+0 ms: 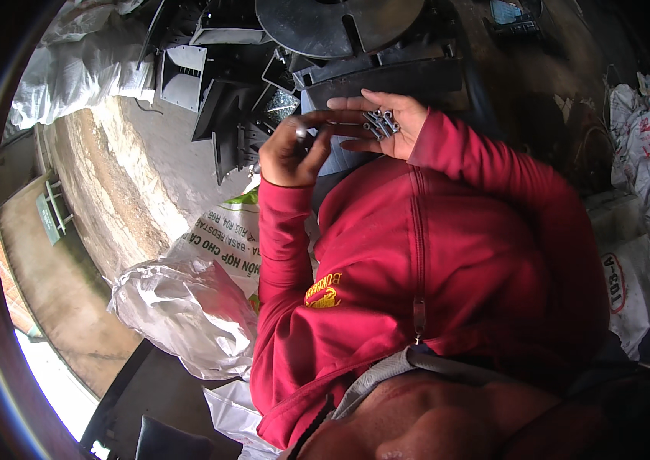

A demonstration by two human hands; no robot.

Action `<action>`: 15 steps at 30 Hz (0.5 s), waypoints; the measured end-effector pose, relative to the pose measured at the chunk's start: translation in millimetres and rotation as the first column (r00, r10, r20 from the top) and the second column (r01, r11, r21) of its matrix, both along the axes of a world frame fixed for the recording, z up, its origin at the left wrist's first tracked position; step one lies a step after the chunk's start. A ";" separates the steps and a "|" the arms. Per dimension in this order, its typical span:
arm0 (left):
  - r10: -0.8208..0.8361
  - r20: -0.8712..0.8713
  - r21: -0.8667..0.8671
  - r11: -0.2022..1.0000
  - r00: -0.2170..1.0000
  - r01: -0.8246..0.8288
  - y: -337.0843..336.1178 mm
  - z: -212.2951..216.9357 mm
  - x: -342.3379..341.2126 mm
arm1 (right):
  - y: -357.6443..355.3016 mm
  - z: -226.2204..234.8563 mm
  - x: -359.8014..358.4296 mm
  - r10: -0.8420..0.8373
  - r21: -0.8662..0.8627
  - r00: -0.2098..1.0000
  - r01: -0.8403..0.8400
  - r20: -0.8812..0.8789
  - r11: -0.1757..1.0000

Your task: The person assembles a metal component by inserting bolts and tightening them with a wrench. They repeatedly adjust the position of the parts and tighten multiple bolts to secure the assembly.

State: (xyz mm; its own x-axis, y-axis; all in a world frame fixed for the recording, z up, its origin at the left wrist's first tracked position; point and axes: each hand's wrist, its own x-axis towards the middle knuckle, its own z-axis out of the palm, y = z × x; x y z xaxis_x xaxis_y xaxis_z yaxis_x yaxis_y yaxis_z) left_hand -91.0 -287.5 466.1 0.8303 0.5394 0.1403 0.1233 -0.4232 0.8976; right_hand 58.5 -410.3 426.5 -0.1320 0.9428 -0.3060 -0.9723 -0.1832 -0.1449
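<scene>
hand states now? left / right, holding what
Left hand: closed, pinching one small metal screw.
Right hand: open, palm up, cradling a small pile of screws.

Screws (381,123), far centre: bright silver, lying in the right hand (386,123).
Small piece at the fingers (317,126) of the left hand (286,157): silver-grey.
Jacket sleeves and front (432,253): deep red, with a yellow embroidered mark on the chest and a grey hem.
Plastic parts (240,107), far: black and dark grey; one pale grey panel (183,77) at far left.
Round disc (336,23), far centre: dull dark grey.
Crumpled bag (187,307), near left: shiny silver-white.
Sacks (647,153), right: white with red and blue print.
Floor (133,176), left: mottled tan and grey.
</scene>
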 end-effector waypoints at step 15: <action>-0.066 -0.213 0.394 0.907 0.975 0.147 -8.5 0.6 -4.5 | 6.7 -3.6 -11.0 0.065 -0.026 0.998 -0.065 0.002 0.998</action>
